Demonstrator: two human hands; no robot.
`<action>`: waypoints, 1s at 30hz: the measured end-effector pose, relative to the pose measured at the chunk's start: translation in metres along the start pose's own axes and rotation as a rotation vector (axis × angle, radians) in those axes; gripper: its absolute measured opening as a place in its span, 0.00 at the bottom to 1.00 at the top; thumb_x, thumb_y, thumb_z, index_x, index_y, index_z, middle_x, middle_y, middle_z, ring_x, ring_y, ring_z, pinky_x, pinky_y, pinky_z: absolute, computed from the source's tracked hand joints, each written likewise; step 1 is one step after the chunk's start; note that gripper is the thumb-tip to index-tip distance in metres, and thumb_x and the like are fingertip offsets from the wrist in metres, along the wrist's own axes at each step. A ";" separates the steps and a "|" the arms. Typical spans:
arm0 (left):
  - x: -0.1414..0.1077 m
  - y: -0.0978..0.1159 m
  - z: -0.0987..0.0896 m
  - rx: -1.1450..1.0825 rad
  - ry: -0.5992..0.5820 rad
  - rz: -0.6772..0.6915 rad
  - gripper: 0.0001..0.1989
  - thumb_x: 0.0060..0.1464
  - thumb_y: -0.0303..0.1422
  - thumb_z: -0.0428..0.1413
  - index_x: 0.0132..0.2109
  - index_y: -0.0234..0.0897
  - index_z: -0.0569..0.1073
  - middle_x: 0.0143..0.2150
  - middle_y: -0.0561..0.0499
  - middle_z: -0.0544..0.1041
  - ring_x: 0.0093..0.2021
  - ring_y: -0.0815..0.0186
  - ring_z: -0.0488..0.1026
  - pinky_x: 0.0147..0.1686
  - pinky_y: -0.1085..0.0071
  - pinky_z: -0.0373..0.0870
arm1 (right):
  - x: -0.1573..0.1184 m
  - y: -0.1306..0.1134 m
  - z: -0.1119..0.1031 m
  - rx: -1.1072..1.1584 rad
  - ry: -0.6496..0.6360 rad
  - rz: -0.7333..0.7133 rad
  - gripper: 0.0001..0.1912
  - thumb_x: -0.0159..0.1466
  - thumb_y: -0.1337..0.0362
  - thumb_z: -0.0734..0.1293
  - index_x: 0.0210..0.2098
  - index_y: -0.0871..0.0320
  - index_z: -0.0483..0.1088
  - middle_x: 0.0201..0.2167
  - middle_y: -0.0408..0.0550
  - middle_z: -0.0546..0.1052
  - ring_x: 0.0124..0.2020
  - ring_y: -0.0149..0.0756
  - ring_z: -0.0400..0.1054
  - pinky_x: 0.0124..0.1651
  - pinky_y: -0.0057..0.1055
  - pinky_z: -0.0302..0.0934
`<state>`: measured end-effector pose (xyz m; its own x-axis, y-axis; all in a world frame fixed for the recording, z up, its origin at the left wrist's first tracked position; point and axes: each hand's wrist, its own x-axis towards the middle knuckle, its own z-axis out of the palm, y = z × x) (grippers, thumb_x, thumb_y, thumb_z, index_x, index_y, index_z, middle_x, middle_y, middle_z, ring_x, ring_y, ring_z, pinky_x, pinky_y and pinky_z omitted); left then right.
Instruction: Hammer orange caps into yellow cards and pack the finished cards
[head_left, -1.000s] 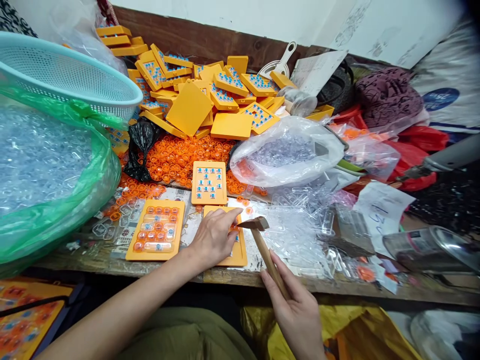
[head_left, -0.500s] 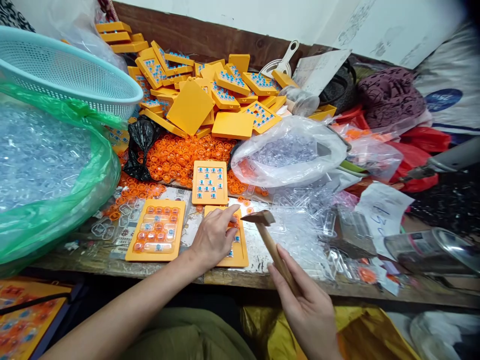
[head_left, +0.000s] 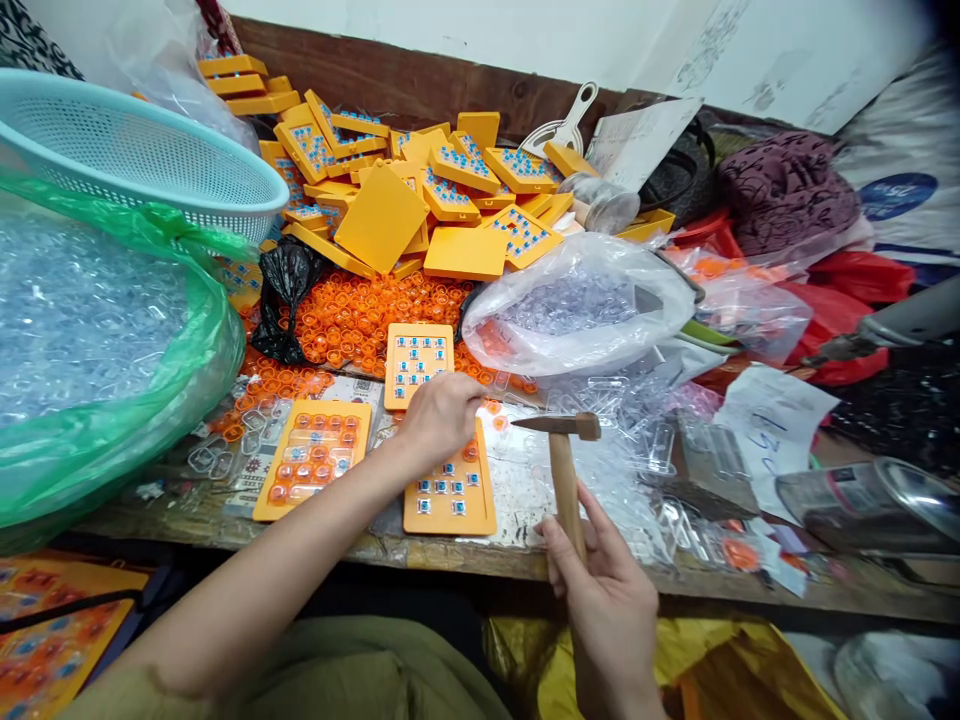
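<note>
My right hand [head_left: 600, 580] grips the wooden handle of a hammer [head_left: 564, 470], its metal head held above the white work surface and pointing left. My left hand [head_left: 444, 420] is closed, with fingertips pressed together beside loose orange rings; what they hold, if anything, I cannot make out. Below that hand lies a yellow panel [head_left: 450, 518] with blue-centred switches and an orange cap at its upper right; the hand hides its top. Behind it sits another yellow panel [head_left: 394, 395] with bare switches. To the left, a yellow panel [head_left: 274, 508] carries orange and clear caps.
Orange rings [head_left: 360, 310] lie heaped behind the panels, below a pile of yellow panels [head_left: 382, 215]. A green bag of clear parts [head_left: 82, 300] and a blue basket [head_left: 225, 180] stand left. A white bag [head_left: 577, 300] and clear pieces lie right, near a jar [head_left: 847, 505].
My left hand has lifted off the front panel and moved up toward the loose orange rings, its fingers closing. The hammer has swung right and stands more upright, away from the panel.
</note>
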<state>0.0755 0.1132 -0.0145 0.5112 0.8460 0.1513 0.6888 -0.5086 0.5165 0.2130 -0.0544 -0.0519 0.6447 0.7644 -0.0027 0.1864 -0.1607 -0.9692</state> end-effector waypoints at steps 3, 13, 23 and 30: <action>0.032 0.005 0.004 0.115 -0.132 0.006 0.13 0.52 0.19 0.50 0.36 0.34 0.78 0.37 0.44 0.80 0.43 0.57 0.76 0.42 0.63 0.73 | 0.002 -0.006 0.005 0.145 0.020 0.126 0.36 0.53 0.56 0.74 0.59 0.57 0.64 0.22 0.39 0.73 0.15 0.21 0.56 0.15 0.20 0.54; -0.003 -0.006 -0.008 0.070 -0.098 0.124 0.11 0.53 0.22 0.51 0.39 0.33 0.77 0.40 0.44 0.77 0.43 0.59 0.74 0.44 0.64 0.71 | 0.000 -0.004 0.003 0.166 0.022 0.111 0.36 0.53 0.56 0.74 0.59 0.56 0.63 0.23 0.39 0.73 0.16 0.23 0.56 0.17 0.21 0.55; -0.081 -0.024 0.007 -0.184 0.156 0.294 0.10 0.58 0.26 0.51 0.37 0.33 0.78 0.38 0.43 0.79 0.39 0.62 0.75 0.40 0.64 0.74 | -0.011 0.001 0.001 -0.109 -0.074 -0.066 0.25 0.55 0.57 0.71 0.52 0.55 0.72 0.40 0.49 0.80 0.35 0.41 0.75 0.33 0.32 0.72; -0.079 -0.019 0.008 -0.265 0.166 0.081 0.08 0.53 0.26 0.56 0.42 0.33 0.75 0.36 0.45 0.80 0.37 0.61 0.76 0.40 0.63 0.74 | -0.017 -0.003 -0.010 -0.284 -0.153 -0.356 0.19 0.59 0.63 0.69 0.50 0.54 0.73 0.47 0.48 0.78 0.44 0.43 0.75 0.50 0.36 0.69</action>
<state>0.0260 0.0548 -0.0430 0.4534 0.8300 0.3249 0.4803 -0.5345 0.6954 0.2090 -0.0733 -0.0460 0.3912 0.8827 0.2604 0.5845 -0.0197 -0.8112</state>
